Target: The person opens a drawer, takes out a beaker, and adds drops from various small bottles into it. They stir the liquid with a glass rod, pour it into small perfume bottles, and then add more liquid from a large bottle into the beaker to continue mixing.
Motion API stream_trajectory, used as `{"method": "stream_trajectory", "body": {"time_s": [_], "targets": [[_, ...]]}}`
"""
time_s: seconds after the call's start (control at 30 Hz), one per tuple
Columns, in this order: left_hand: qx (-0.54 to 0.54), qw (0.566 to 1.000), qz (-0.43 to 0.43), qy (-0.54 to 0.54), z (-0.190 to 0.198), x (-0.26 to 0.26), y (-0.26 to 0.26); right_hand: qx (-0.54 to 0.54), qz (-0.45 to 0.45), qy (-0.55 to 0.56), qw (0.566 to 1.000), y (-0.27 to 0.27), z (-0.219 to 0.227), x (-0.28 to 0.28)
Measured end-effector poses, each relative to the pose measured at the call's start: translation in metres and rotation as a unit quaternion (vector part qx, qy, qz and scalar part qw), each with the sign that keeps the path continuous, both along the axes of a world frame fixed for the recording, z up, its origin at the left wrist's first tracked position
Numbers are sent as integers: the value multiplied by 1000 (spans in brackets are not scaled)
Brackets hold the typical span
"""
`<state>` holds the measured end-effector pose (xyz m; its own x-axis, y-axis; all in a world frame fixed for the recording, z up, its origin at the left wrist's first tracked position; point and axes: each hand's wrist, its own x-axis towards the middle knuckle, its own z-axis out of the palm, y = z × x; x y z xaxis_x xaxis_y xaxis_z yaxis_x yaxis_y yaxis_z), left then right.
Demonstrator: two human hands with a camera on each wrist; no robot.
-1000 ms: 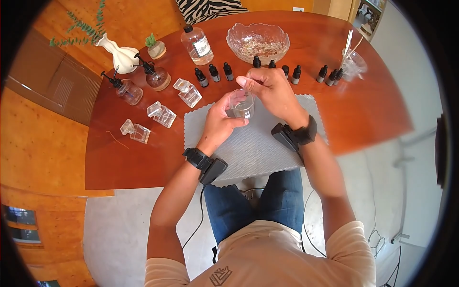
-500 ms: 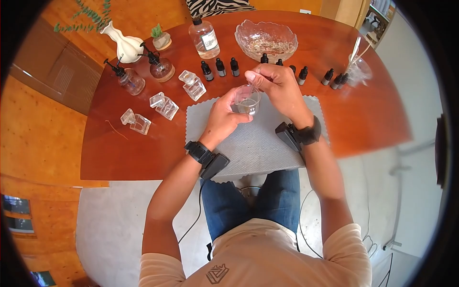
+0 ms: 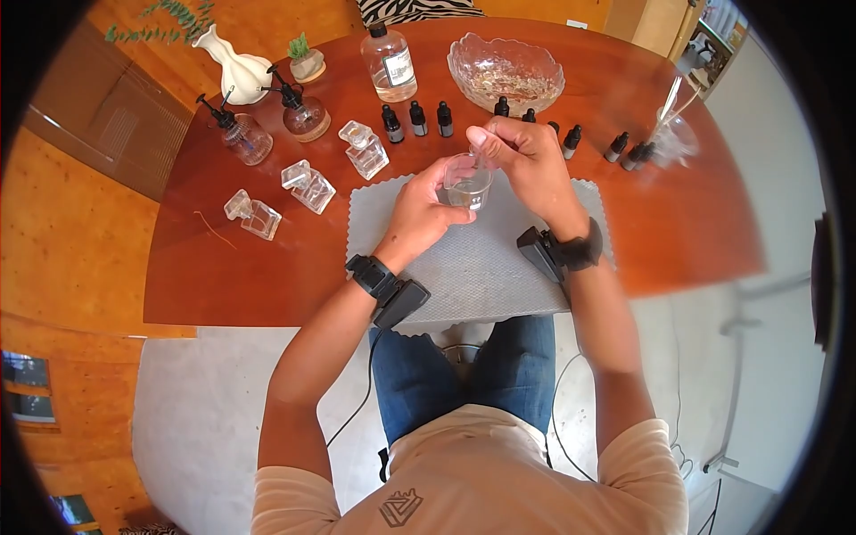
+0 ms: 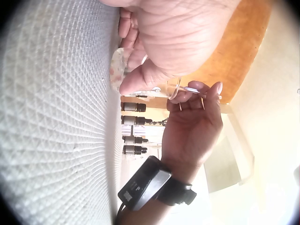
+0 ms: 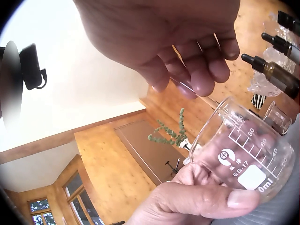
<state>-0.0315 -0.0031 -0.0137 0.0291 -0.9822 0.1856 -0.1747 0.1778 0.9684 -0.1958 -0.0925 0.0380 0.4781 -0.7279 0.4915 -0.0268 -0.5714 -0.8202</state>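
Observation:
A small clear glass beaker [image 3: 469, 189] with white markings is gripped in the left hand [image 3: 415, 218], its fingers and thumb curled round the sides. Above its rim the right hand [image 3: 537, 174] pinches a thin clear rod between thumb and fingertips. The left wrist view shows the rod [image 4: 191, 89] running from the right hand [image 4: 191, 133] to the beaker's mouth. In the right wrist view the beaker [image 5: 251, 152] is seen close up, with the left thumb across its lower side. Whether it holds liquid, I cannot tell.
Small black-capped dropper bottles [image 3: 444, 119] stand in a row beyond the hands. A grey mat [image 3: 464, 267] lies beneath. Square glass bottles [image 3: 364, 150], spray bottles, a large labelled bottle [image 3: 390, 67] and a glass bowl [image 3: 506, 76] are on the table [image 3: 205, 285].
The head view has shifted, so the table items appear displaced. Both hands remain together over the mat, the left still gripping the beaker and the right still at its rim.

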Motion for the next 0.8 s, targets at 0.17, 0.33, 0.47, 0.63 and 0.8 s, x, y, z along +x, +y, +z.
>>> {"method": "stream_trajectory", "body": {"time_s": [0.17,0.33,0.47,0.63,0.8], "targets": [[4,1000,-2,6,-2,0,0,-22,-6,27,999,-1,1,-3],[3,1000,-1,-2,-2,1,-1,-4,-2,-7,1000,-2,-3,0],[-1,1000,2,-2,-3,1,-1,-21,-1,20,1000,0,3,-3],[-1,1000,1,2,-1,0,0,-45,-14,31,998,-1,1,-4],[-17,999,14,-36,-4,2,-1,-12,1,16,1000,3,4,-2]]}}
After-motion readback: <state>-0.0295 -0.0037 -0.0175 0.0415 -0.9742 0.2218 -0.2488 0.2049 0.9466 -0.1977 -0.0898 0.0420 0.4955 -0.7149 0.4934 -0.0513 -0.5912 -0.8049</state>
